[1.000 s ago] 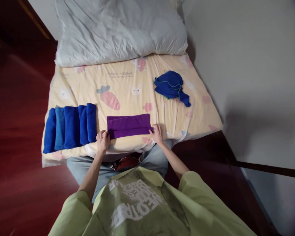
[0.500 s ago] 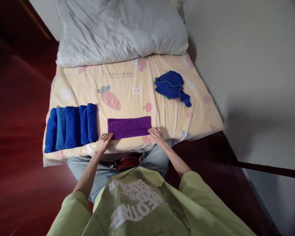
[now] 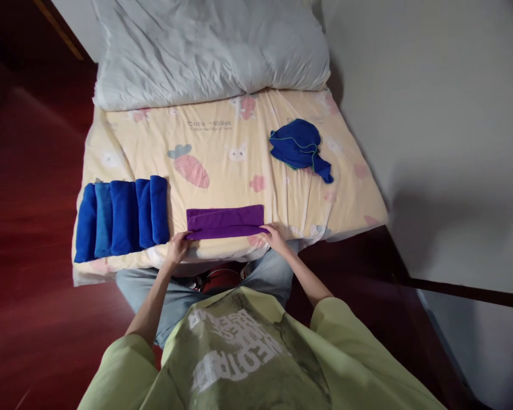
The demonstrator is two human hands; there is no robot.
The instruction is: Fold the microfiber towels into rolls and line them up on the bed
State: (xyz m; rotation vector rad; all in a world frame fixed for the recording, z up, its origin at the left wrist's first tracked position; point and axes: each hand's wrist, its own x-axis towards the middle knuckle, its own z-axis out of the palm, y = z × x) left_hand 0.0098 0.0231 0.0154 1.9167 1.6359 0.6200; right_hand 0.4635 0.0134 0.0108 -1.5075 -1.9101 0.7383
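A purple towel [image 3: 224, 221], folded into a long narrow strip, lies on the bed in front of me. My left hand [image 3: 178, 247] pinches its near left corner. At the near right corner, my right hand [image 3: 276, 236] has its fingers closed on the cloth. The near edge is lifted and folded up a little between both hands. Left of the towel, several rolled blue towels [image 3: 123, 217] lie side by side. A crumpled blue cloth [image 3: 298, 145] with green edging rests farther back on the right.
The bed [image 3: 222, 165] has a cream sheet printed with carrots and rabbits. A large grey-white quilt [image 3: 214, 54] is heaped across its far end. To the right stands a pale wall [image 3: 436, 125]; the dark red floor [image 3: 29, 188] shows on the left.
Both hands have gone from lying on the towel's near corners to pinching them. The near edge is now raised and turned upward, making the purple strip narrower.
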